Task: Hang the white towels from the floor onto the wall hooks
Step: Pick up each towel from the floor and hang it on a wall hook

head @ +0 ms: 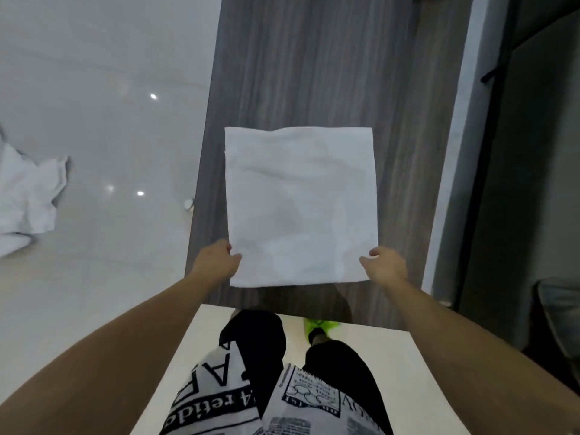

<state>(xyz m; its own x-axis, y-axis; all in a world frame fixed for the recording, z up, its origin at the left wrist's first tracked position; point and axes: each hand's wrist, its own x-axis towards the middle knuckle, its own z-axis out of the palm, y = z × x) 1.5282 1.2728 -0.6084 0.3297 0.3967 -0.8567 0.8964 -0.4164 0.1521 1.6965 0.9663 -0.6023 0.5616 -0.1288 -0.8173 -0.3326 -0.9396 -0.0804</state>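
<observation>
A square white towel [299, 202] is stretched flat in front of me, against a dark wood-grain panel [314, 64]. My left hand [219, 260] pinches its lower left corner. My right hand [384, 266] pinches the lower right corner. A second white towel [26, 196] lies crumpled on the glossy white floor at the far left, well away from both hands. No wall hook shows in this view.
The shiny white tiled floor [110, 120] spreads to the left. A dark doorway or cabinet [533, 152] with a black handle stands at the right. My legs and a green shoe [320, 328] stand on a pale floor strip below.
</observation>
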